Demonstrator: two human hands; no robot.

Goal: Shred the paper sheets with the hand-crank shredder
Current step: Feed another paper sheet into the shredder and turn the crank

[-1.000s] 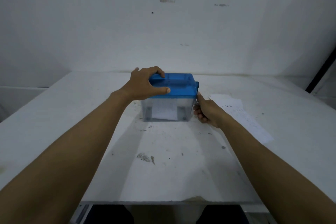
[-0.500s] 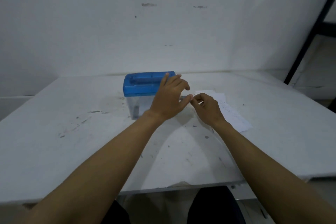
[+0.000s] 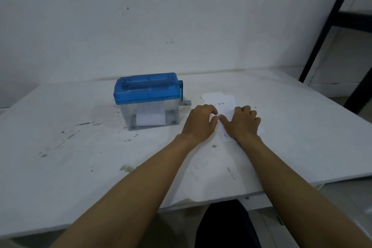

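We see a white table [image 3: 80,167], scuffed with dark smudges on its left and near parts. A shredder [image 3: 148,100] with a blue lid stands toward the far middle, and paper sheets [image 3: 225,100] lie flat just right of it.

Bare workroom, stained white wall [image 3: 181,26], scuffed white table [image 3: 80,157]

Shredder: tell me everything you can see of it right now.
The shredder is a small box: a blue plastic top over a clear, bluish bin. A blue crank sits on its right end, handle pointing down. White paper shows inside the bin. It stands upright on the white table, left of the loose sheets. The left hand and right hand rest on those sheets, not on it.
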